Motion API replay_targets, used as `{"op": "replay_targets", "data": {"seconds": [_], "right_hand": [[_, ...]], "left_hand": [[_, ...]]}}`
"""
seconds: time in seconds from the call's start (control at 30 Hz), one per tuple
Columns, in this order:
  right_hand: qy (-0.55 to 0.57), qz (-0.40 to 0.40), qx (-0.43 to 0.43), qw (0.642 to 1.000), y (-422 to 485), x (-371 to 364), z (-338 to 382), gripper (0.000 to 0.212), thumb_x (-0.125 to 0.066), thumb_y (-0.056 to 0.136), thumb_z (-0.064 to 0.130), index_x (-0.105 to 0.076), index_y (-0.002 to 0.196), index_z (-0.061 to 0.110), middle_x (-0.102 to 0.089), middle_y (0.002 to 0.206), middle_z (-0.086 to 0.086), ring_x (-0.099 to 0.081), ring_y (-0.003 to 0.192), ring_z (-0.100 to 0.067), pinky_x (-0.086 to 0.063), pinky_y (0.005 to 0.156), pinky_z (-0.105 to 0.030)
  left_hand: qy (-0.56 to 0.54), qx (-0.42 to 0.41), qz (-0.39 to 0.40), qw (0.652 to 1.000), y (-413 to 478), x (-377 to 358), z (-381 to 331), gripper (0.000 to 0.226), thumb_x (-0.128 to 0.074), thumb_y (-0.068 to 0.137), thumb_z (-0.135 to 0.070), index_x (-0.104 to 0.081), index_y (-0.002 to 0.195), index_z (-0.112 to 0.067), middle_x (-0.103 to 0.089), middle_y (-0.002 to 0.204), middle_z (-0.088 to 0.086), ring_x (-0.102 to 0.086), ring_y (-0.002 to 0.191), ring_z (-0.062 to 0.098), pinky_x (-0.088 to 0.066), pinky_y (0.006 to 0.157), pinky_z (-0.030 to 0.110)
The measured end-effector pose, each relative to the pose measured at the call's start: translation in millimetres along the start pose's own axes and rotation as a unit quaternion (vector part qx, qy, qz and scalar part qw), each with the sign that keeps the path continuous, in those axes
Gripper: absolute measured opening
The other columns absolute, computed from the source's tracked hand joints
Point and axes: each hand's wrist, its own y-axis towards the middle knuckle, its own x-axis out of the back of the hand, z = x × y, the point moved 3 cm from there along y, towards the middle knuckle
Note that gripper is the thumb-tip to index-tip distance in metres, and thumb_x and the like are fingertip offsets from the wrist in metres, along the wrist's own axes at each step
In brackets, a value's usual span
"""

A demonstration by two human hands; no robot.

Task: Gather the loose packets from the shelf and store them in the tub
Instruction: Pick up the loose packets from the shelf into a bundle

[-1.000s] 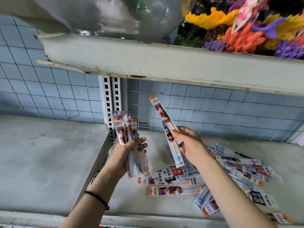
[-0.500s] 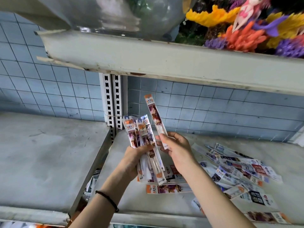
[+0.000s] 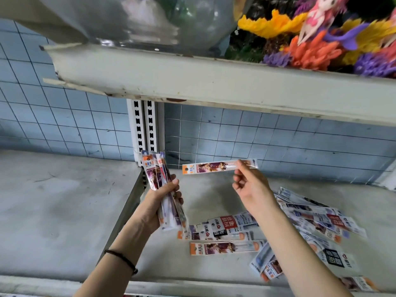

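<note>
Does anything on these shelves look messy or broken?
Yes. The loose packets lie strewn across the lower shelf, overlapping at all angles. The upper shelf's front edge looks chipped and peeling at its left end.

Packets: white with orange ends and purple prints. Wall tiles: pale blue grid. Shelf: grey. Flowers, upper right: yellow, orange, purple.

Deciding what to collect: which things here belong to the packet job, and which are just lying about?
Job: packet bundle gripped by left hand; single packet pinched by right hand; loose packets on the lower shelf. No tub in view.
Lying about: artificial flowers, pink toy figure, clear plastic bag on the upper shelf.
</note>
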Motion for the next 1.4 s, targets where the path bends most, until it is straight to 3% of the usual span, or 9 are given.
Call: {"op": "replay_targets", "data": {"seconds": [0.1, 0.2, 0.37, 0.5, 0.67, 0.83, 1.0, 1.13, 1.4], "right_hand": [[-0.047, 0.030, -0.037, 0.998, -8, -8, -15, 0.017, -0.069, 0.075, 0.017, -0.067, 0.089, 0.008, -0.067, 0.069, -0.001, -0.058, 0.060, -0.010, -0.042, 0.057, -0.020], [-0.127, 0.061, -0.045, 0.989, -14, -16, -37, 0.028, -0.073, 0.068, 0.022, -0.068, 0.091, 0.007, -0.071, 0.074, -0.003, -0.060, 0.062, -0.011, -0.043, 0.052, -0.019], [-0.188, 0.056, -0.052, 0.979, -14, -20, -50, 0.006, -0.073, 0.077, 0.014, -0.067, 0.078, 0.013, -0.070, 0.072, 0.002, -0.058, 0.059, -0.009, -0.040, 0.051, -0.020], [-0.175, 0.056, -0.056, 0.981, -11, -20, -50, 0.009, -0.076, 0.073, 0.017, -0.070, 0.076, 0.012, -0.070, 0.073, -0.002, -0.055, 0.060, -0.011, -0.039, 0.048, -0.019], [-0.234, 0.108, -0.074, 0.963, -13, -27, -58, 0.022, -0.081, 0.067, 0.025, -0.070, 0.074, 0.008, -0.071, 0.076, -0.010, -0.064, 0.068, -0.023, -0.052, 0.066, -0.032], [-0.405, 0.112, -0.008, 0.907, -8, -36, -38, 0.022, -0.073, 0.078, 0.034, -0.072, 0.091, 0.016, -0.073, 0.089, 0.005, -0.066, 0.086, -0.011, -0.046, 0.074, -0.022], [-0.304, 0.128, 0.120, 0.936, 7, -68, 4, 0.039, -0.073, 0.078, 0.034, -0.058, 0.113, 0.025, -0.064, 0.106, 0.007, -0.059, 0.100, -0.009, -0.047, 0.083, -0.024], [-0.319, 0.228, 0.087, 0.916, 10, -101, -4, 0.069, -0.078, 0.071, 0.028, -0.041, 0.129, 0.038, -0.053, 0.125, -0.006, -0.057, 0.112, -0.018, -0.048, 0.096, -0.036], [-0.271, 0.118, 0.115, 0.948, 21, -97, -20, 0.068, -0.079, 0.070, 0.007, -0.046, 0.124, 0.033, -0.058, 0.112, 0.003, -0.062, 0.094, -0.013, -0.053, 0.084, -0.025]], "left_hand": [[0.032, -0.055, 0.002, 0.998, 0, -9, -1, 0.047, -0.074, 0.067, -0.020, -0.057, 0.109, -0.011, -0.069, 0.073, 0.003, -0.067, 0.069, 0.017, -0.054, 0.072, 0.035], [0.037, -0.076, 0.004, 0.996, -2, -22, 1, 0.034, -0.069, 0.069, -0.019, -0.060, 0.101, -0.008, -0.071, 0.080, 0.007, -0.068, 0.074, 0.019, -0.056, 0.065, 0.031], [0.018, -0.070, 0.019, 0.997, 1, -30, 5, 0.026, -0.069, 0.076, -0.015, -0.061, 0.100, -0.008, -0.072, 0.087, 0.013, -0.070, 0.079, 0.028, -0.058, 0.069, 0.040], [0.013, -0.067, 0.005, 0.998, 7, -25, 5, 0.035, -0.069, 0.072, -0.018, -0.061, 0.105, -0.007, -0.071, 0.095, 0.016, -0.067, 0.088, 0.033, -0.057, 0.079, 0.047], [0.035, -0.053, 0.026, 0.998, 9, -31, 1, 0.043, -0.072, 0.071, -0.020, -0.060, 0.107, -0.001, -0.072, 0.089, 0.013, -0.070, 0.080, 0.025, -0.057, 0.069, 0.037], [0.148, -0.112, -0.002, 0.983, 15, -26, -13, 0.030, -0.075, 0.068, -0.010, -0.058, 0.093, -0.007, -0.069, 0.073, 0.005, -0.068, 0.070, 0.018, -0.055, 0.068, 0.036], [0.313, -0.159, 0.021, 0.936, 22, -30, -20, 0.032, -0.075, 0.073, -0.001, -0.060, 0.101, -0.001, -0.069, 0.090, 0.015, -0.067, 0.081, 0.021, -0.058, 0.072, 0.028], [0.349, -0.160, 0.061, 0.921, 28, -36, -9, 0.033, -0.075, 0.072, 0.003, -0.059, 0.100, -0.001, -0.069, 0.092, 0.018, -0.067, 0.083, 0.021, -0.056, 0.077, 0.034], [0.326, -0.100, 0.123, 0.932, 22, -36, -1, 0.053, -0.072, 0.067, 0.010, -0.051, 0.110, -0.015, -0.065, 0.104, 0.015, -0.067, 0.093, 0.016, -0.056, 0.081, 0.029]]}}
